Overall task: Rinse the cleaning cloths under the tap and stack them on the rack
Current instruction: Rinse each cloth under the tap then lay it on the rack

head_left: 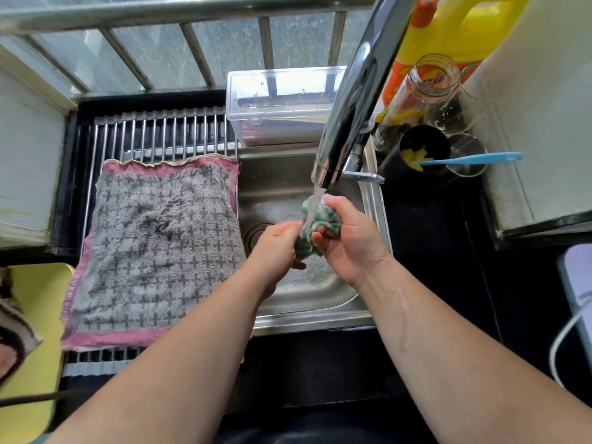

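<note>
Both hands gripped a bunched green cloth [320,225] under the running tap [349,107] over the sink [307,290]: left hand [277,241] and right hand [349,238], fingers clenched round it. Rinsing was under way; next, probably wringing, then laying it on the grey cloth [157,248] on the rack [166,129].

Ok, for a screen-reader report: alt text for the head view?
The left hand and right hand grip a bunched green cloth under the running tap, over a steel sink. To the left, a grey pink-edged cloth lies flat on the roll-up rack.
</note>
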